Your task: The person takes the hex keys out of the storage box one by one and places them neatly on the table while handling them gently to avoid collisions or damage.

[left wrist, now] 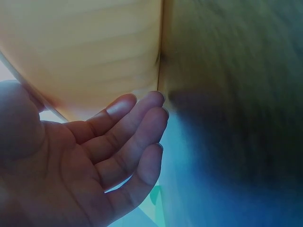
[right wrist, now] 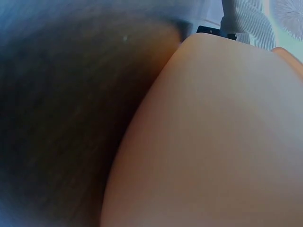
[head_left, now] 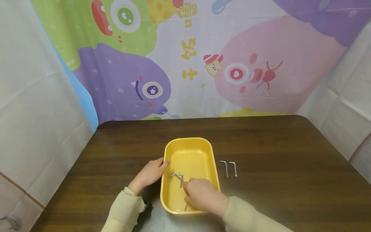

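Observation:
A yellow rectangular bin (head_left: 191, 145) stands on the table. My left hand (head_left: 152, 173) holds its left side, thumb over the rim, and in the left wrist view the fingers (left wrist: 137, 127) lie along the outer wall. Inside the bin, my right hand (head_left: 201, 195) has its fingers curled, with the end of an Allen key (head_left: 186, 207) showing just below the thumb. Two more Allen keys (head_left: 181, 181) lie crossed on the bin floor, left of that hand. The bin's outer wall (right wrist: 203, 137) fills much of the right wrist view, hiding the right fingers.
Right of the bin, two Allen keys (head_left: 226, 169) lie side by side on the dark wooden table (head_left: 275, 154). A cartoon-printed curtain (head_left: 191, 96) hangs behind the table's far edge, with pale sheets (head_left: 37, 80) at the sides.

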The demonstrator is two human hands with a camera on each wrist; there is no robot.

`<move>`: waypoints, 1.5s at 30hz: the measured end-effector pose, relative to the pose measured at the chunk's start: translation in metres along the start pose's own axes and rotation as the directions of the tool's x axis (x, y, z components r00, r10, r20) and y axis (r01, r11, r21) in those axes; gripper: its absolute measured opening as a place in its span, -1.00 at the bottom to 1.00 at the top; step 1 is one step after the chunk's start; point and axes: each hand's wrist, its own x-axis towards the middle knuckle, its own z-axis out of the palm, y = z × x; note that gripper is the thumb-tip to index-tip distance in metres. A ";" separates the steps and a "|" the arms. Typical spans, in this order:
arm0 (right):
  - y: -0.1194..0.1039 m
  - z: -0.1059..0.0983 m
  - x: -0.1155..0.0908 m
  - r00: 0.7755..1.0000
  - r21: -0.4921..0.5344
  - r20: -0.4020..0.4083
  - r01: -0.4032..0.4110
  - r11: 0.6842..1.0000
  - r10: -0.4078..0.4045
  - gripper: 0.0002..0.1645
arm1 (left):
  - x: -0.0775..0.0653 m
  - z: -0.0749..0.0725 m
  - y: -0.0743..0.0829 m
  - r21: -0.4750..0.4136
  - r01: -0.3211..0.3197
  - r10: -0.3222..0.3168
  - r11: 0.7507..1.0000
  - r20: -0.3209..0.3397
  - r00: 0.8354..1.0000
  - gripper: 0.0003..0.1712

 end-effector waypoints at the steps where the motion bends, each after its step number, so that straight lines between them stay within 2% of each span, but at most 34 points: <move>1: 0.000 0.000 0.000 1.000 -0.004 -0.001 0.003 1.000 -0.003 -0.78 | 0.000 0.000 0.000 0.001 -0.001 0.001 1.000 0.000 1.000 -0.65; 13: 0.001 0.002 -0.002 0.998 -0.056 -0.062 0.020 0.998 -0.023 -0.79 | 0.000 0.000 0.001 0.001 0.001 -0.001 1.000 0.002 1.000 -0.65; 20: 0.000 0.002 -0.001 0.999 -0.048 -0.022 -0.041 0.998 0.040 -0.88 | -0.001 0.000 0.002 0.009 -0.001 0.001 1.000 0.002 1.000 -0.65; 26: 0.000 0.000 -0.001 0.996 -0.034 -0.004 -0.088 0.996 0.088 -0.82 | 0.000 0.000 0.001 0.008 0.008 -0.008 1.000 -0.003 1.000 -0.66; 45: 0.002 0.000 -0.002 0.995 -0.014 -0.054 -0.086 0.996 0.085 -0.80 | 0.001 0.000 -0.001 0.007 0.017 -0.017 1.000 0.008 1.000 -0.64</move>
